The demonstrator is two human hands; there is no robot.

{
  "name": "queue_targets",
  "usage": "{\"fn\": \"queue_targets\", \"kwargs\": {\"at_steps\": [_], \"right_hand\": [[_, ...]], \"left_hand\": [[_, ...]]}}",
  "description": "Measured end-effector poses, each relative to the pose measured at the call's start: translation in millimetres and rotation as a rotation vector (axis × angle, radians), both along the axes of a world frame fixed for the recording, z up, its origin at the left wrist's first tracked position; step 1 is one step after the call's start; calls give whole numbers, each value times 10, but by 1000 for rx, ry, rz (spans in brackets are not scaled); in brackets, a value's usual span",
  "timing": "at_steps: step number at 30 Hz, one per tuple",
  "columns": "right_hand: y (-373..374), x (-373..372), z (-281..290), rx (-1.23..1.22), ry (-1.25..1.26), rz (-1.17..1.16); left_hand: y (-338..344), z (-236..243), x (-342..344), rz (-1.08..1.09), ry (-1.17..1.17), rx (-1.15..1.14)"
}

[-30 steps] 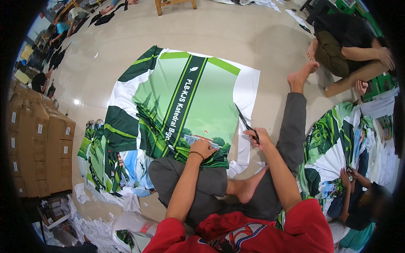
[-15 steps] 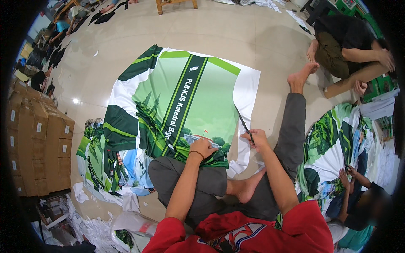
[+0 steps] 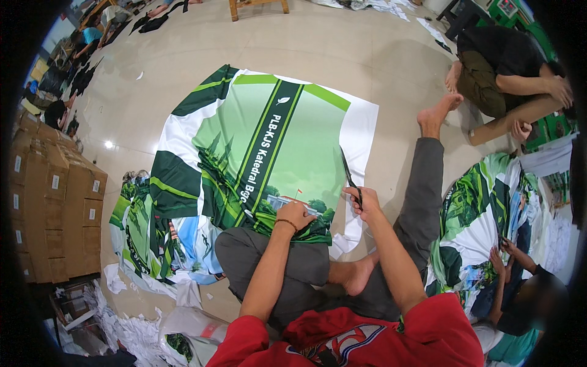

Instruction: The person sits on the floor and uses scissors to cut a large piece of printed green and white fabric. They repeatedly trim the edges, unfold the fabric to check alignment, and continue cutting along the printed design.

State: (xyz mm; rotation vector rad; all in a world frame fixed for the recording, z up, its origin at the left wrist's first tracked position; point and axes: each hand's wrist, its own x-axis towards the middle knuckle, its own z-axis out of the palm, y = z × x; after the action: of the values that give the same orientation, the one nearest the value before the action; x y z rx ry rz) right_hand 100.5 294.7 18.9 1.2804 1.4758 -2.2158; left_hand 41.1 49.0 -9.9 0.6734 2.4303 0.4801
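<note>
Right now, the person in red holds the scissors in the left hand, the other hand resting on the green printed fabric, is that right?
Not quite: the head view shows the scissors in the right hand; the left hand rests on the green printed fabric.

Middle of frame: big cloth (image 3: 306, 140) lay on floor (image 3: 367, 55). Left hand (image 3: 295, 216) was on cloth's bottom part. Right hand (image 3: 365, 203) was at cloth's lower right side, with scissors (image 3: 348, 170) in it, tips toward top of frame. Left of cloth's bottom: heap of clothes (image 3: 199, 244). Boxes (image 3: 58, 208) stood in stack at left edge of frame. Paper scraps (image 3: 125, 324) lay lower left, bag (image 3: 188, 324) just right of them. Right side: second heap (image 3: 471, 223), one co-worker (image 3: 510, 67) above it, another (image 3: 520, 300) below. Stool (image 3: 260, 3) stood at top middle.
</note>
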Motion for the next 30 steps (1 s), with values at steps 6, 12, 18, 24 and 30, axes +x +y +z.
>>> {"fn": "queue_targets", "kwargs": {"at_steps": [6, 12, 18, 24, 30], "right_hand": [[-147, -1, -166, 50, 28, -8], [-259, -153, -54, -88, 36, -144], [-356, -315, -173, -5, 47, -181], [-470, -424, -197, -38, 41, -247], [-482, -659, -152, -90, 74, -328]], "left_hand": [[20, 1, -5, 5, -5, -21], [10, -16, 0, 8, -16, -20], [58, 122, -12, 12, -60, -75], [37, 104, -22, 3, -70, -52], [41, 128, -13, 14, -68, -79]]}}
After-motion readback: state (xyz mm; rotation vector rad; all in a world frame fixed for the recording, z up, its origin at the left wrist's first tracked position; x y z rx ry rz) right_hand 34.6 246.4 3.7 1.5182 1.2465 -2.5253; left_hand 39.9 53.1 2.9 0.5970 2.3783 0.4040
